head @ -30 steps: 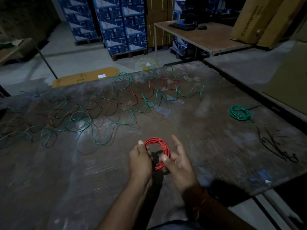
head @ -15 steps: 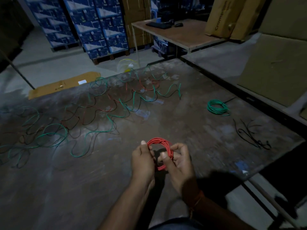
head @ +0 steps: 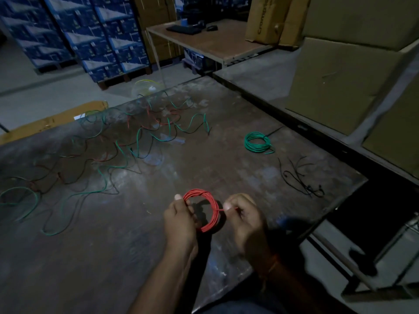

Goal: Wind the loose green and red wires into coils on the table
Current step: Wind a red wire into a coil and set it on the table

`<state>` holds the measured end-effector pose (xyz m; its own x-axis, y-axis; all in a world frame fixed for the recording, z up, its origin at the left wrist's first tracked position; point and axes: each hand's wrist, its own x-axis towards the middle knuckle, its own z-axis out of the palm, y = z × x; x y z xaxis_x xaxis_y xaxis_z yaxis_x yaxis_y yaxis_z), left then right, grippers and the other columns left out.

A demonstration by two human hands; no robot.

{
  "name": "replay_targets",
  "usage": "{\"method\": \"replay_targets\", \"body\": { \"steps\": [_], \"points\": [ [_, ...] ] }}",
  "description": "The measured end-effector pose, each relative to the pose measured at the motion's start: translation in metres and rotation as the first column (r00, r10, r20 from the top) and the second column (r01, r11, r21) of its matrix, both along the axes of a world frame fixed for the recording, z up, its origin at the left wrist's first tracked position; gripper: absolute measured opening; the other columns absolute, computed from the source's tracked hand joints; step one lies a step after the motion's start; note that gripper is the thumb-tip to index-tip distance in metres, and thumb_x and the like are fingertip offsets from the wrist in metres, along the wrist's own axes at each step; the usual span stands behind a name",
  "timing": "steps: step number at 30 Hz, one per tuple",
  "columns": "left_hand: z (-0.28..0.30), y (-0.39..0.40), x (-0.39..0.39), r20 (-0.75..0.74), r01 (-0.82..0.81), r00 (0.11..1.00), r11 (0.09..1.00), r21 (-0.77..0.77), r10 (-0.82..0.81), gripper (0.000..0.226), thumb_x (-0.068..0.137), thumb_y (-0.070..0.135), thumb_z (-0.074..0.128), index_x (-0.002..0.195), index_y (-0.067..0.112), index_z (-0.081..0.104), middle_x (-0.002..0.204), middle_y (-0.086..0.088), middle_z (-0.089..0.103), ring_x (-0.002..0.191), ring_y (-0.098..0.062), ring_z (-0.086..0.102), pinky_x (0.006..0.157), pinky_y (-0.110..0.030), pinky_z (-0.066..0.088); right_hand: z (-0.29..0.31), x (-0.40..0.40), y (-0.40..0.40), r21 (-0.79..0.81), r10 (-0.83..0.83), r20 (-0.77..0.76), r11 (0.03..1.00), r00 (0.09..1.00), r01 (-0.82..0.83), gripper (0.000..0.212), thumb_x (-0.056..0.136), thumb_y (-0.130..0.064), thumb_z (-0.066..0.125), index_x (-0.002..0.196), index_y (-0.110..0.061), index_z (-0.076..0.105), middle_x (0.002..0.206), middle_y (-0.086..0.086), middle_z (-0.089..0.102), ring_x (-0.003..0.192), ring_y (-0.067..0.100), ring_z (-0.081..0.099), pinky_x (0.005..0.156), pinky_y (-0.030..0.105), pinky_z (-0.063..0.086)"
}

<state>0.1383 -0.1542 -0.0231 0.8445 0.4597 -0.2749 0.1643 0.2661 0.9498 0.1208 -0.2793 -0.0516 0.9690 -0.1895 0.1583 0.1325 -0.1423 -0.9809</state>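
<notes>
Change: since the earlier frame the right hand [head: 244,219] has drawn away from the red coil [head: 205,210] to its right side and now has a short red wire end [head: 221,209] stretched between its fingertips and the coil; before, its fingers lay against the coil's ring. The view has also swung, so the green coil [head: 258,142] sits higher and further right than it did.
Left hand: the left hand [head: 180,219] grips the left side of the red coil, thumb on top near the upper rim, fingers curled behind the ring.
Right hand: thumb and fingers are pinched together on the wire end just beside the coil's right edge; the other fingers are curled in.
Red coil: a round bundle of several turns, held upright-tilted between the two hands above the near part of the table [head: 226,155]; whether it touches the surface cannot be told.
Green coil: wound and lying flat on the table's far right part, well apart from the hands, one short tail sticking out.
Loose wires: green and red wires [head: 127,150] lie in tangled waves across the far left half of the table.
Black wires: a small tangle of black wires [head: 299,177] lies near the right edge, between the green coil and the table corner.
Surroundings: blue cartons [head: 90,37] are stacked beyond the table; brown cardboard boxes [head: 340,71] stand to the right; a desk [head: 226,44] behind carries a keyboard [head: 183,29].
</notes>
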Motion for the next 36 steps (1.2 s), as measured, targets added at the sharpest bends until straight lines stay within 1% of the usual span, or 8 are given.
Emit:
{"method": "replay_targets", "body": {
  "steps": [3, 5, 10, 14, 23, 26, 32, 36],
  "points": [
    [0.012, -0.018, -0.002, 0.078, 0.108, 0.991, 0.994, 0.018, -0.109, 0.041, 0.108, 0.027, 0.035, 0.073, 0.014, 0.050, 0.050, 0.005, 0.041, 0.040, -0.007, 0.034, 0.040, -0.017, 0.027, 0.010, 0.010, -0.007, 0.598, 0.071, -0.372, 0.781, 0.926, 0.180, 0.023, 0.104, -0.015, 0.050, 0.082, -0.012, 0.055, 0.078, 0.006, 0.071, 0.067, 0.017, 0.069, 0.060, 0.029, 0.053],
    [0.018, -0.028, -0.005, 0.123, 0.180, 0.976, 0.983, 0.027, -0.183, 0.040, 0.108, 0.028, 0.035, 0.073, 0.014, 0.050, 0.050, 0.006, 0.039, 0.041, -0.007, 0.032, 0.041, -0.020, 0.027, 0.009, 0.015, -0.016, 0.684, 0.153, -0.463, 0.688, 0.873, 0.242, 0.022, 0.106, -0.008, 0.044, 0.085, -0.009, 0.051, 0.066, 0.007, 0.068, 0.056, 0.015, 0.069, 0.054, 0.026, 0.050],
    [0.030, -0.052, -0.011, 0.183, 0.273, 0.941, 0.958, 0.094, -0.286, 0.039, 0.108, 0.027, 0.035, 0.074, 0.012, 0.048, 0.050, 0.005, 0.043, 0.042, -0.006, 0.038, 0.041, -0.018, 0.034, 0.007, 0.028, -0.026, 0.729, 0.326, -0.560, 0.630, 0.761, 0.267, 0.031, 0.100, -0.009, 0.049, 0.121, 0.011, 0.060, 0.087, 0.017, 0.064, 0.061, 0.015, 0.060, 0.059, 0.028, 0.054],
    [0.028, -0.047, 0.001, 0.169, 0.226, 0.947, 0.941, 0.251, -0.272, 0.041, 0.108, 0.031, 0.035, 0.074, 0.016, 0.051, 0.051, 0.011, 0.051, 0.044, -0.002, 0.041, 0.048, -0.023, 0.032, 0.010, 0.030, -0.031, 0.756, 0.328, -0.512, 0.611, 0.794, 0.235, 0.016, 0.102, -0.013, 0.055, 0.086, -0.013, 0.057, 0.059, 0.002, 0.063, 0.046, 0.007, 0.056, 0.046, 0.019, 0.042],
    [0.014, -0.036, 0.016, 0.135, 0.099, 0.981, 0.953, 0.287, -0.143, 0.043, 0.105, 0.043, 0.037, 0.071, 0.023, 0.055, 0.054, 0.010, 0.050, 0.049, -0.009, 0.041, 0.053, -0.029, 0.033, 0.016, 0.021, -0.017, 0.549, 0.186, -0.423, 0.831, 0.887, 0.088, 0.040, 0.099, -0.045, 0.058, 0.101, -0.009, 0.076, 0.094, 0.015, 0.077, 0.087, 0.025, 0.073, 0.076, 0.034, 0.054],
    [0.015, -0.032, 0.023, 0.147, 0.092, 0.980, 0.959, 0.266, -0.135, 0.041, 0.105, 0.041, 0.036, 0.074, 0.020, 0.052, 0.055, 0.008, 0.044, 0.047, -0.007, 0.035, 0.050, -0.026, 0.028, 0.016, 0.021, -0.015, 0.527, 0.281, -0.350, 0.848, 0.894, -0.059, 0.030, 0.100, -0.036, 0.061, 0.099, -0.011, 0.079, 0.091, 0.018, 0.076, 0.077, 0.019, 0.067, 0.072, 0.029, 0.051],
    [0.018, -0.030, 0.023, 0.119, 0.169, 0.973, 0.960, 0.222, -0.199, 0.043, 0.109, 0.033, 0.033, 0.073, 0.018, 0.053, 0.052, 0.008, 0.054, 0.046, -0.009, 0.046, 0.053, -0.028, 0.037, 0.016, 0.028, -0.016, 0.469, 0.247, -0.467, 0.883, 0.849, 0.001, 0.034, 0.102, -0.031, 0.057, 0.084, -0.012, 0.079, 0.074, 0.002, 0.074, 0.059, 0.009, 0.052, 0.056, 0.021, 0.038],
    [0.026, -0.031, 0.024, 0.103, 0.145, 0.982, 0.979, 0.142, -0.161, 0.045, 0.109, 0.028, 0.033, 0.071, 0.014, 0.053, 0.043, 0.007, 0.052, 0.037, -0.005, 0.043, 0.049, -0.025, 0.035, 0.019, 0.032, -0.018, 0.665, 0.453, -0.517, 0.747, 0.726, 0.007, 0.033, 0.102, -0.037, 0.050, 0.089, -0.016, 0.071, 0.072, 0.000, 0.071, 0.060, 0.009, 0.056, 0.053, 0.021, 0.034]
  ]
}}
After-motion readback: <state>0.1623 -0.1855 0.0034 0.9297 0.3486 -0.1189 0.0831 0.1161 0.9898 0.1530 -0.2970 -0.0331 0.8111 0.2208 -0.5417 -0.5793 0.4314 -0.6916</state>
